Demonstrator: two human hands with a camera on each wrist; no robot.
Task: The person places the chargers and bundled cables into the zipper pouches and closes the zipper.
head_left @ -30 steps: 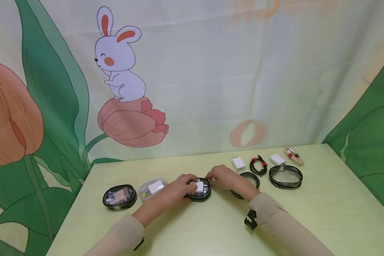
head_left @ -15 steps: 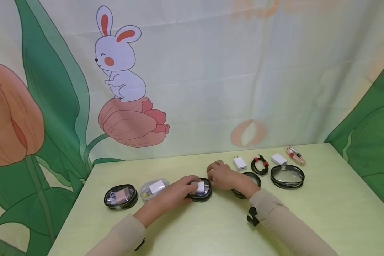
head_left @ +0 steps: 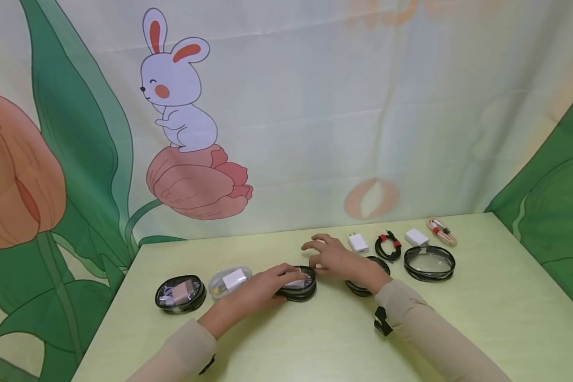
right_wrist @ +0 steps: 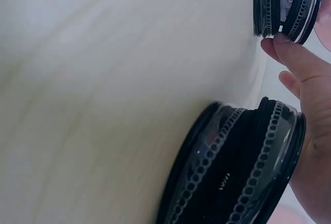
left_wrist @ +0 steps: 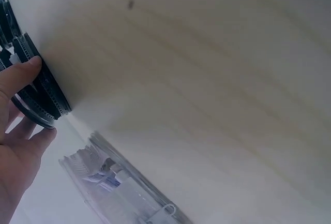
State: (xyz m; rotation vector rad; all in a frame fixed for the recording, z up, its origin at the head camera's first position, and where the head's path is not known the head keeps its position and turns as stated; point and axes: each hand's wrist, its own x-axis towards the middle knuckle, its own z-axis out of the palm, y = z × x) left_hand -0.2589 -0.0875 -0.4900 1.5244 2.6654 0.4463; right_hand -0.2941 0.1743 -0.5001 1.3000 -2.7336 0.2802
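Note:
My left hand (head_left: 262, 289) grips a black-rimmed, clear oval zip pouch (head_left: 302, 293), fingers over its top and thumb on its near side. In the left wrist view the thumb presses against that zip pouch (left_wrist: 51, 92) along its zippered side. My right hand (head_left: 339, 260) is at the pouch's right end, its upper fingers spread. In the right wrist view, thumb and a fingertip pinch at the zipper of the pouch (right_wrist: 289, 6); the zipper pull itself is mostly hidden. A white charger inside is largely covered by my left fingers.
A black-rimmed pouch (head_left: 180, 294) and a clear pouch (head_left: 229, 281) hold chargers at left. Right of my hands are two more black-rimmed pouches, one (head_left: 430, 263) unobstructed. Behind lie white chargers (head_left: 358, 243), a black coiled cable (head_left: 388, 246) and a pink cable (head_left: 441, 232).
The right hand's upper fingers have spread outward and lifted. My left fingers now reach farther across the pouch top, covering more of the white charger inside.

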